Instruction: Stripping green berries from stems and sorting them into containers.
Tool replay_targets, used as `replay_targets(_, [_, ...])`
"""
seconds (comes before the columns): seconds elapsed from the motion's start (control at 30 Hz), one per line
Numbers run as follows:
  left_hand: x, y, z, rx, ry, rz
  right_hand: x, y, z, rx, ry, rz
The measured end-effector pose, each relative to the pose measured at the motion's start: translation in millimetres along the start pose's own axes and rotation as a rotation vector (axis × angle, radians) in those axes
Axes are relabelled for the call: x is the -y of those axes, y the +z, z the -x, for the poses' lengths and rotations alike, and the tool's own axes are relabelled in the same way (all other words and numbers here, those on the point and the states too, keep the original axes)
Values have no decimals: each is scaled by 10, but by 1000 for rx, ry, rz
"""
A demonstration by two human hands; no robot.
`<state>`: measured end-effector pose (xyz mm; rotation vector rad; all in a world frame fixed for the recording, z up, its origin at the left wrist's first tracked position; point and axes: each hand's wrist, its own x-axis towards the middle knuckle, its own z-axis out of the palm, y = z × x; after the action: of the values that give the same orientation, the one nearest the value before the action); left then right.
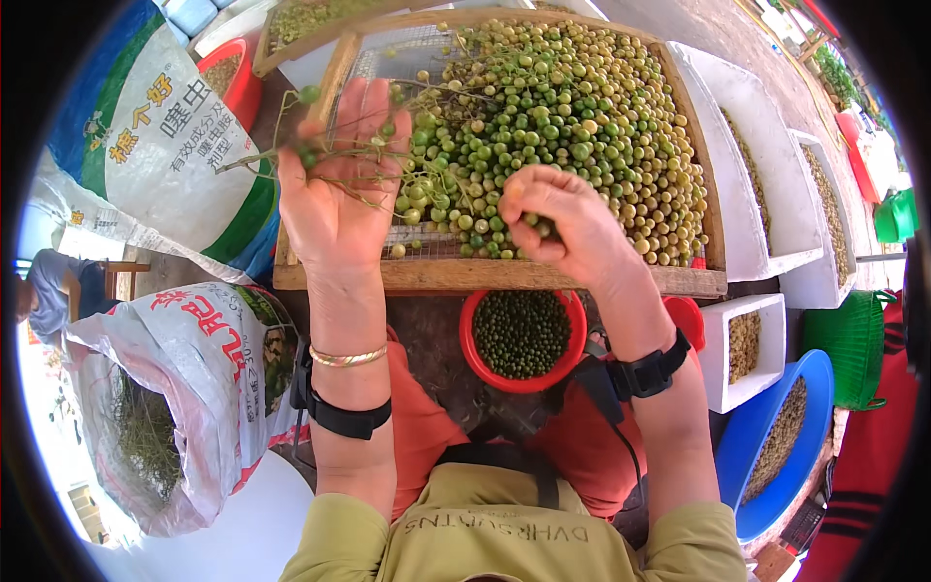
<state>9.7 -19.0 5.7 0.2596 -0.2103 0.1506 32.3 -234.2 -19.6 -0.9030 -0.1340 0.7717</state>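
Note:
My left hand (345,174) is palm up above the left part of a wood-framed wire-mesh screen (465,275). A thin, branching bunch of green stems (356,156) lies across its palm and fingers, with a few green berries attached. My right hand (560,222) is curled over the heap of round green and yellowish berries (553,124) on the screen. Dark green berries (540,224) show between its bent fingers, which partly hide them. Below the screen's near edge, between my knees, a red basin (471,349) holds small dark green berries.
On the left stands a woven sack (196,342) with dry stems inside; a printed sheet (171,131) lies behind it. White foam boxes (734,145), a blue basin (818,407) and a green basket (844,349) are on the right. A seated person (54,291) is far left.

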Motion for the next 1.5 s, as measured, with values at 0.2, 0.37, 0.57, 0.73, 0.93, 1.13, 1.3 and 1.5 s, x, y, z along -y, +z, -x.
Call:
replay_targets(0.2, [-7,-50,33,119,-26,131,-503,308,-124,126,101,-182])
replay_targets(0.37, [97,-6,50,79,-50,198,-531,425,-213,141,-114,-345])
replay_targets(0.57, [58,-35,44,45,-46,205,-456,431,-237,172,-124,-467])
replay_targets(0.73, [81,-45,69,9,-33,159,-488,449,-280,71,-118,-367])
replay_targets(0.93, [-18,-41,97,6,-142,288,-454,365,-195,141,-7,-249])
replay_targets(1.13, [-59,-60,70,-65,-121,416,-414,239,-125,189,-2,-84])
replay_targets(1.3, [-84,-31,115,-24,-131,385,-420,116,-182,183,-61,-198])
replay_targets(1.5, [61,2,207,-111,-206,228,-280,199,-285,109,-159,-199])
